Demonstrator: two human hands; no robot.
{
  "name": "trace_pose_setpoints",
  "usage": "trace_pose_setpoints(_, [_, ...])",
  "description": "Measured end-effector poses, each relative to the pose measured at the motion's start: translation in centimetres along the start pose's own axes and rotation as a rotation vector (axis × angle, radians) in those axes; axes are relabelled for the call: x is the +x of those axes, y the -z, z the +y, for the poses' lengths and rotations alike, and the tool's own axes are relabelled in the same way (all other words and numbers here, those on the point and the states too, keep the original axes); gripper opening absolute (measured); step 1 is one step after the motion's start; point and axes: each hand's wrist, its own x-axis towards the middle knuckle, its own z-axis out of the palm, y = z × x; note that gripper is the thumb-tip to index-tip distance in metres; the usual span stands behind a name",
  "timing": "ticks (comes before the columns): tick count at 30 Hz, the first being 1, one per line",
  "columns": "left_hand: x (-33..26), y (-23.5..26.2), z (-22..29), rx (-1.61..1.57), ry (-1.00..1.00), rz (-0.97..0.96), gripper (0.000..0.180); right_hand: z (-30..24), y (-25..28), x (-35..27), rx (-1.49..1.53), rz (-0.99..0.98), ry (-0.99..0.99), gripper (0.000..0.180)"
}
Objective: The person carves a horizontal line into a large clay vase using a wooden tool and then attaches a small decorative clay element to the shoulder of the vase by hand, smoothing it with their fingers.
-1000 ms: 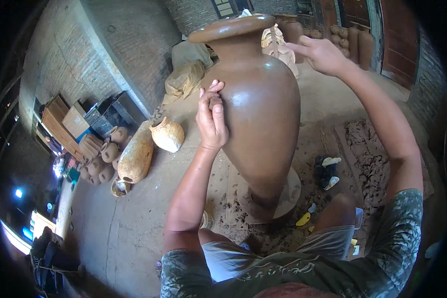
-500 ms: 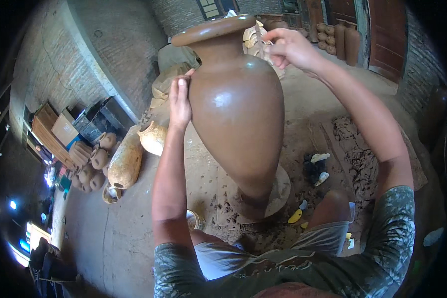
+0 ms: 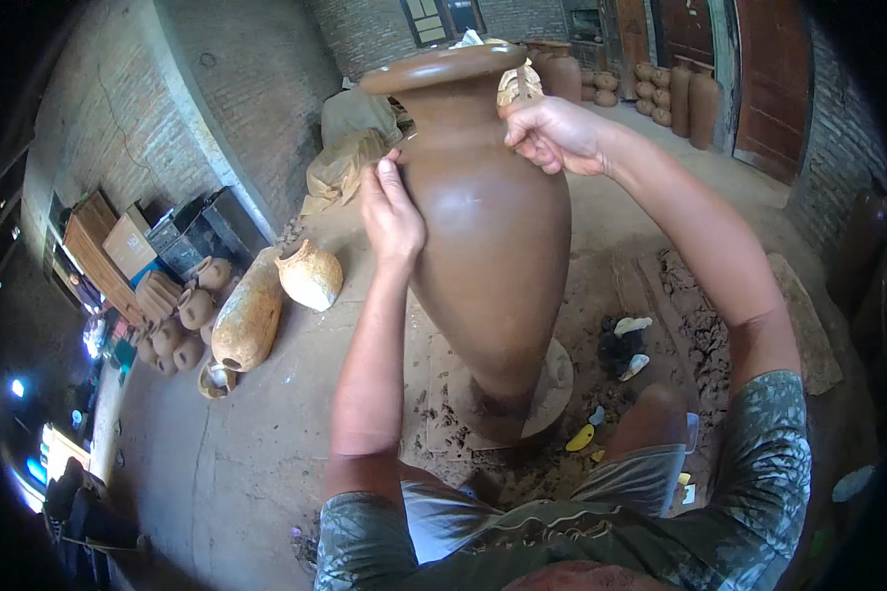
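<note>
A tall brown clay vase (image 3: 488, 231) with a wide flared rim stands in front of me, its narrow foot on a round board (image 3: 557, 379). Its surface looks smooth and damp. My left hand (image 3: 392, 212) lies against the left side of the shoulder, thumb up and fingers partly hidden behind the wall. Close to the right side of the neck and shoulder, my right hand (image 3: 552, 136) is closed around a thin brown strip-like tool (image 3: 520, 85), which sticks up beside the neck. The tool's lower end is hidden in the fist.
Wet clay lumps (image 3: 705, 340) lie on the floor at right, near a yellow piece (image 3: 580, 438). At left are a long mottled vessel (image 3: 249, 310), a round pale pot (image 3: 310, 276) and several small pots (image 3: 197, 308). More pots (image 3: 655, 94) stand by the far door.
My right hand has come down and in toward the vase's shoulder, its fingers curling tighter around the tool. The left hand shows more of its back against the clay. The view has shifted slightly.
</note>
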Motion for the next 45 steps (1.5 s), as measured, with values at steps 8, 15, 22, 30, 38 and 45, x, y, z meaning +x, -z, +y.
trace_pose_setpoints(8, [-5.1,-2.5,4.9,0.19,-0.046,0.143,0.048,-1.1,-3.1,-0.5,-0.056,0.007,-0.016,0.02])
trace_pose_setpoints(15, [-9.5,0.3,7.7,-0.165,-0.233,-0.139,0.028,-0.2,-1.8,0.6,0.033,0.018,-0.033,0.02])
trace_pose_setpoints(22, [-0.6,5.6,-2.8,-0.023,-0.157,-0.013,0.041,-0.5,-3.3,0.7,0.037,-0.01,-0.031,0.057])
trace_pose_setpoints(30, [-4.6,2.4,-1.8,-0.219,0.046,0.078,0.034,-0.9,-3.5,-0.7,0.013,-0.037,-0.04,0.096])
trace_pose_setpoints(38, [-9.5,-1.5,3.0,0.116,-0.136,0.176,0.031,-0.8,-4.1,-2.7,0.034,0.022,-0.013,0.019])
trace_pose_setpoints(45, [-14.2,-3.1,7.3,-0.129,-0.262,-0.182,0.023,-0.8,-3.6,-2.8,0.003,0.005,-0.037,0.099])
